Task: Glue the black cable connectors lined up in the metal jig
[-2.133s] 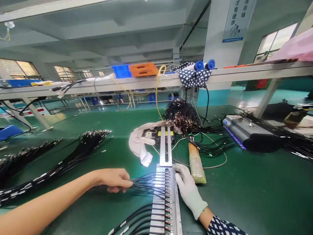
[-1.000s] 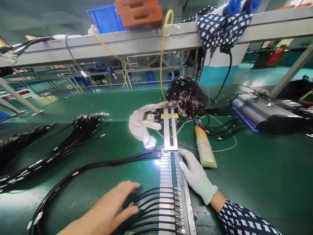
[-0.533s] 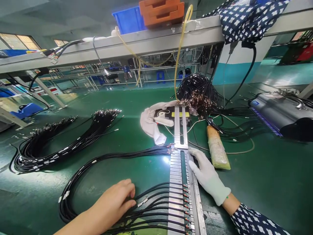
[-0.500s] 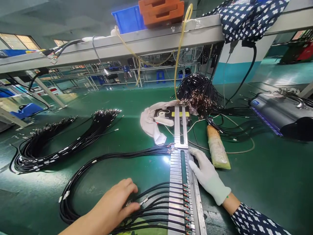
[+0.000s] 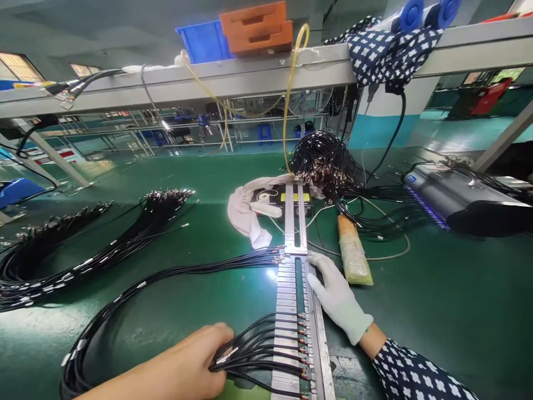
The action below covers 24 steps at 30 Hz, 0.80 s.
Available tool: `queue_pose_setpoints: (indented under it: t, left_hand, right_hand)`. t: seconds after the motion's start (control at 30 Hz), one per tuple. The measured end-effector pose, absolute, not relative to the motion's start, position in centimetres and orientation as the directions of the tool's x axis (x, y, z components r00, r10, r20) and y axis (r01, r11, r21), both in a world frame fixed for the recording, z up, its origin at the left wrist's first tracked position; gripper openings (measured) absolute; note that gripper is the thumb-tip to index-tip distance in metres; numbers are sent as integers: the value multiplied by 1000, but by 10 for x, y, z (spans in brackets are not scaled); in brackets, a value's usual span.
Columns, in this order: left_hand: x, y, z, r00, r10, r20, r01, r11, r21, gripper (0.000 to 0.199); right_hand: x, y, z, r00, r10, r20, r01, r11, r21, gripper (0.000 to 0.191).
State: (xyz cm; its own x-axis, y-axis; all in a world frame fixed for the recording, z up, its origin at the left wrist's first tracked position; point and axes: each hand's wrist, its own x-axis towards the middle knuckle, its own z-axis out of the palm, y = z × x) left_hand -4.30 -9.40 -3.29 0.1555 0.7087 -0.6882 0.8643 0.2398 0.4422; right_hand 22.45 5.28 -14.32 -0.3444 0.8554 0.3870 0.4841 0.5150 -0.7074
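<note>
The black cables [image 5: 254, 364] lie in a row across the lower part of the slotted metal fixture [image 5: 285, 303], their small connector ends [image 5: 303, 340] seated along its right side, with orange-red and silver showing. They run leftward in gentle curves and draw together into one bunch, where a white label sleeve [image 5: 227, 355] stands out against the black. A second, loose cable bundle [image 5: 170, 271] lies in a wide arc on the green bench mat [image 5: 441, 300], its tips against the left side of the fixture's upper end.

The bare left hand [image 5: 210, 361] reaches in from the lower left, back upward, its fingers and thumb closed around the bunch. The white-gloved right hand [image 5: 335, 297] slants in from the lower right, touching the fixture's right edge near its upper end; its fingers are loosely extended, the thumb set apart from them.

Half a second ago the left hand was half open over these cables, which fanned out more widely; now they converge into its grasp. The gloved hand keeps its place on the fixture's edge.
</note>
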Motion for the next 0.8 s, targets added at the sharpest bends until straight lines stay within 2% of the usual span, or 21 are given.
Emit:
queue_pose_setpoints:
  t: [0.07, 0.13, 0.23, 0.33, 0.43, 0.5, 0.53, 0.67, 0.73, 0.8]
  left_hand:
    - [-44, -90, -27, 233, 522, -820, 739, 453, 498, 22]
    - [-41, -84, -20, 279, 422, -863, 660, 569, 491, 30]
    - [-33, -76, -4, 235, 511, -827, 666, 535, 520, 50]
    - [-30, -77, 6, 249, 628, -738, 740, 369, 563, 50]
    - [-38, -84, -9, 168, 703, -691, 834, 272, 480, 48]
    - [-46, -87, -24, 126, 707, -695, 873, 254, 417, 46]
    - [-49, -88, -29, 126, 728, -674, 873, 242, 424, 45]
    - [-55, -81, -34, 216, 680, -701, 765, 328, 555, 50]
    - [-56, -76, -33, 242, 625, -742, 732, 385, 562, 53]
    - [-58, -71, -32, 228, 632, -741, 731, 392, 559, 55]
  right_hand:
    - [224, 53, -143, -339, 857, 387, 486, 512, -708, 31]
    - [224, 52, -142, -342, 858, 383, 486, 511, -709, 31]
    - [224, 52, -141, -350, 858, 377, 484, 510, -711, 31]
    - [224, 52, -140, -350, 858, 375, 486, 509, -711, 31]
    - [224, 52, -139, -356, 859, 369, 486, 507, -712, 32]
    - [224, 51, -139, -362, 859, 361, 486, 505, -714, 32]
    - [224, 51, -139, -364, 860, 357, 486, 503, -714, 31]
    - [225, 51, -138, -365, 863, 349, 492, 497, -714, 31]
    - [225, 51, -138, -367, 864, 346, 494, 496, -714, 30]
    - [225, 51, -138, -368, 864, 344, 495, 495, -714, 31]
